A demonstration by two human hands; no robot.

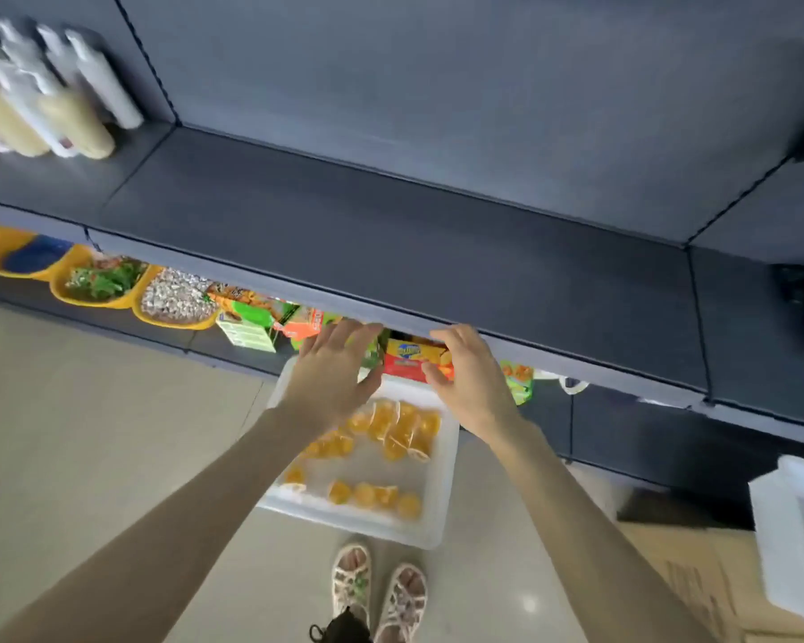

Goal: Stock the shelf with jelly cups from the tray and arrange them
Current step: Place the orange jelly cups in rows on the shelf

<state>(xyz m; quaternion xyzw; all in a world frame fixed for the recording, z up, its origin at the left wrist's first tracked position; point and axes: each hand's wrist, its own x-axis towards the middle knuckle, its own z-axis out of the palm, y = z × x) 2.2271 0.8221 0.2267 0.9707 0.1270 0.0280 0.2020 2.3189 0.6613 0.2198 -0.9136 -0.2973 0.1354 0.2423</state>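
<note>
Partly, left hand (333, 373) hides tray (443, 498) holding blurred jelly cups (376, 494).

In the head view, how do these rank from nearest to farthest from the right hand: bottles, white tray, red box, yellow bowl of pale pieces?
1. The red box, just left of the right hand.
2. The white tray, directly below.
3. The yellow bowl, farther left.
4. The bottles, far upper left.
</note>
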